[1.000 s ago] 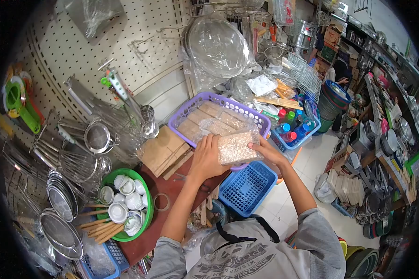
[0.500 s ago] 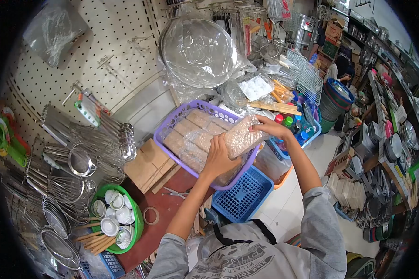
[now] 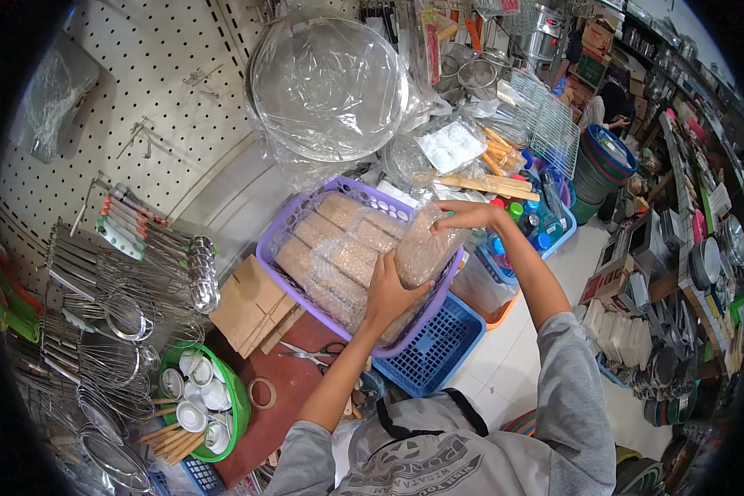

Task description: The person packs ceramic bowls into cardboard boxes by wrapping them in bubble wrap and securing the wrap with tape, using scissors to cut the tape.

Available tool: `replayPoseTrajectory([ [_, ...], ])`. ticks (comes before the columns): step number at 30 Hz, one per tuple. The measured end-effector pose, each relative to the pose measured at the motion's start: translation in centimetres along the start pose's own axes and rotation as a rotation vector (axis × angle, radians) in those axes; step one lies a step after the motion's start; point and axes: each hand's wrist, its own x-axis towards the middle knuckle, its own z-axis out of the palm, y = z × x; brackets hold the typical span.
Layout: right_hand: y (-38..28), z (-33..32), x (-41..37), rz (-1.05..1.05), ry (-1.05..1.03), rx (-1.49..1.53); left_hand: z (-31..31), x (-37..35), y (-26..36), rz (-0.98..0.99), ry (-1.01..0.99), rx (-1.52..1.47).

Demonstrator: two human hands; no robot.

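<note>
A brown block-shaped package (image 3: 426, 250) in bubble wrap is held between my two hands at the right end of a purple basket (image 3: 430, 324). My left hand (image 3: 390, 291) grips its near left side, thumb stretched along the lower edge. Curled over the far upper end is my right hand (image 3: 469, 217). Inside the basket, several similar wrapped packages (image 3: 326, 248) lie side by side in rows. The held one is tilted and overlaps the basket's right rim in this view.
A blue crate (image 3: 438, 351) stands below the basket, beside a blue bin of bottles (image 3: 546, 223). Left are cardboard pieces (image 3: 252, 304), scissors (image 3: 306, 354), a tape roll (image 3: 262, 393) and a green basket (image 3: 241, 405) of white cups. Whisks and strainers hang from the pegboard (image 3: 169, 50).
Both hands have tilted the package more upright and brought it slightly lower at the basket's right end. The camera view has shifted a little, moving the basket leftward.
</note>
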Motion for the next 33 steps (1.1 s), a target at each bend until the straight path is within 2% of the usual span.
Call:
replayPoseTrajectory([
  [2,1.3,0.7,0.9,-0.007,0.048,-0.021,0.2,-0.3,-0.6,-0.025,-0.015,-0.024],
  [8,-1.4,2.0,1.5,0.231,-0.003,-0.289,0.2,-1.6,-1.4,-0.024,0.006,-0.018],
  [11,-3.1,1.8,1.4,0.282,-0.06,-0.21,0.1,-1.6,-1.7,-0.056,-0.011,-0.041],
  [17,-3.3,2.2,0.9,0.226,0.048,-0.259,0.0,-1.5,-1.4,-0.098,-0.043,0.006],
  [20,-3.8,1.7,1.6,0.321,-0.007,-0.371,0.2,-1.4,-1.5,-0.08,-0.032,0.041],
  [23,-5.0,0.6,1.9,0.448,-0.191,-0.411,0.3,-1.3,-1.3,-0.069,-0.042,0.073],
  [26,-3.6,1.2,1.3,0.315,-0.095,-0.249,0.6,-1.2,-1.4,-0.063,-0.009,0.087],
  [33,0.3,2.0,2.8,0.239,-0.061,-0.15,0.1,-0.7,-0.2,-0.082,-0.009,0.123],
])
